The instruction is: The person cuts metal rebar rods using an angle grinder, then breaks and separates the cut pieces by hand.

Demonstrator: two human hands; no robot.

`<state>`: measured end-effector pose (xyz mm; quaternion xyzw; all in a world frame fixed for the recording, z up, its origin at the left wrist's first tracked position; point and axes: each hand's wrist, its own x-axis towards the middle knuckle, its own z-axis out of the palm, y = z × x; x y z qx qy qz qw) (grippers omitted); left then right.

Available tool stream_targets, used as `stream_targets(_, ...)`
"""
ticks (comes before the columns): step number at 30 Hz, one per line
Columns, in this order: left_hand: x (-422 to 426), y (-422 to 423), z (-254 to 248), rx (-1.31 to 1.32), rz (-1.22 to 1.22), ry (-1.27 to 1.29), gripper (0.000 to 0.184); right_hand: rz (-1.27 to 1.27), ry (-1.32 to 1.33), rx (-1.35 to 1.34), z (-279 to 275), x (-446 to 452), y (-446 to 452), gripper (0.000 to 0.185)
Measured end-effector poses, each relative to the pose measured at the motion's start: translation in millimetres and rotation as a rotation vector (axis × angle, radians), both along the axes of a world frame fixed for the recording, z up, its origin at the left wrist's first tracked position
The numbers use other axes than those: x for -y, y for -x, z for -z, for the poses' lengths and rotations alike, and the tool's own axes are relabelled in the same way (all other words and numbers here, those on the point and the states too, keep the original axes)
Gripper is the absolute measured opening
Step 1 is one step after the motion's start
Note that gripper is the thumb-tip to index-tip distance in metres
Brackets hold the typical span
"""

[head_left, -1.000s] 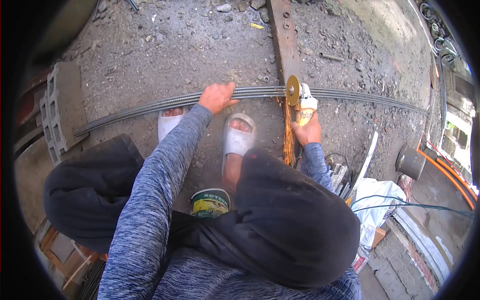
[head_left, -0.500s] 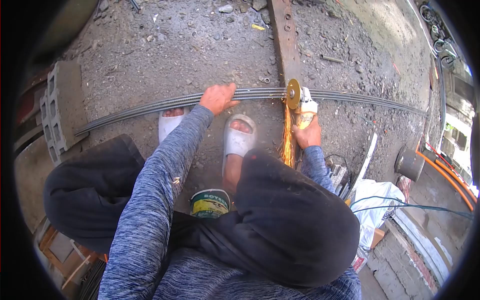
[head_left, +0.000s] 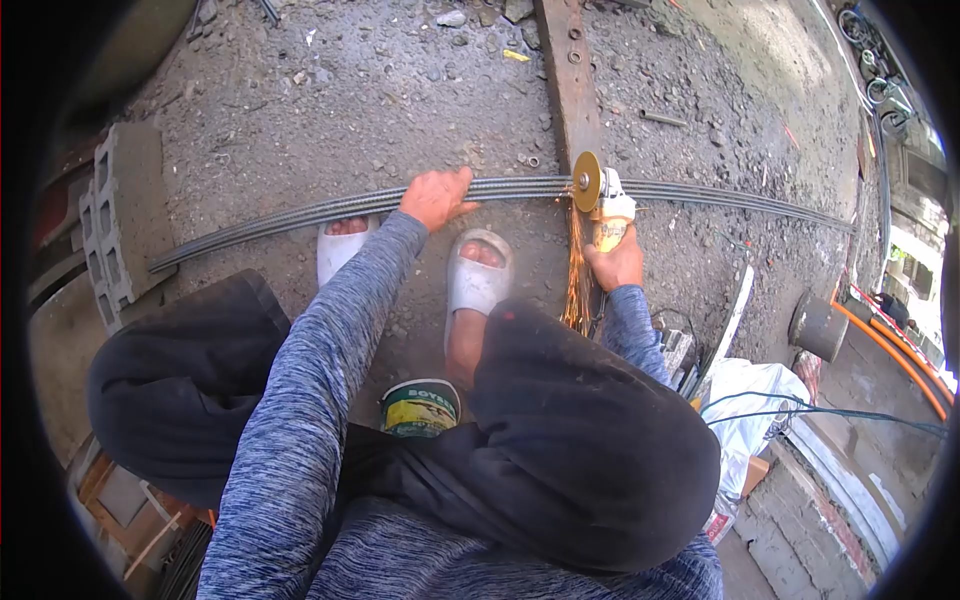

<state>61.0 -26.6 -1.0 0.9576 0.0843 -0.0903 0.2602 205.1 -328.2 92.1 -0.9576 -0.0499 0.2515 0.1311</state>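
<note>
Several long ribbed steel bars [head_left: 300, 216] lie side by side across the view, over a rusty metal beam [head_left: 567, 90]. My left hand [head_left: 437, 197] is closed around the bars, left of the beam. In my right hand [head_left: 616, 262] is a yellow angle grinder [head_left: 612, 225], gripped by its body. Its gold-coloured disc [head_left: 587, 181] meets the bars above the beam, and orange sparks [head_left: 577, 280] stream down toward me. The disc hides the exact point of contact.
A hollow concrete block [head_left: 110, 225] stands at the bars' left end. Below my legs is a green and yellow paint bucket [head_left: 420, 405]. To the right are a short metal cylinder [head_left: 818, 326], a white plastic bag [head_left: 755, 395], orange hoses [head_left: 890, 345] and a dark cord [head_left: 850, 411].
The grinder's disc has shifted slightly upward and the spark stream has become thinner. My left hand stays in place on the bars.
</note>
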Motion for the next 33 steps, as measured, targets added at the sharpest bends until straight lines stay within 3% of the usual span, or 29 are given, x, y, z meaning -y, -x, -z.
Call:
stream_targets(12,0.4,1.4,0.8,0.014,-0.001,-0.001,0.045,-0.043,-0.134,0.001,1.6,11.5,2.9,0.066)
stream_targets(27,0.5,0.4,-0.5,-0.005,-0.007,0.009,0.044,0.0,-0.013,0.015,1.2,-2.3,-0.4,0.067)
stream_targets(33,0.9,0.8,2.0,0.005,-0.012,0.005,0.044,-0.005,-0.029,0.048,6.5,-9.1,-10.2,0.06)
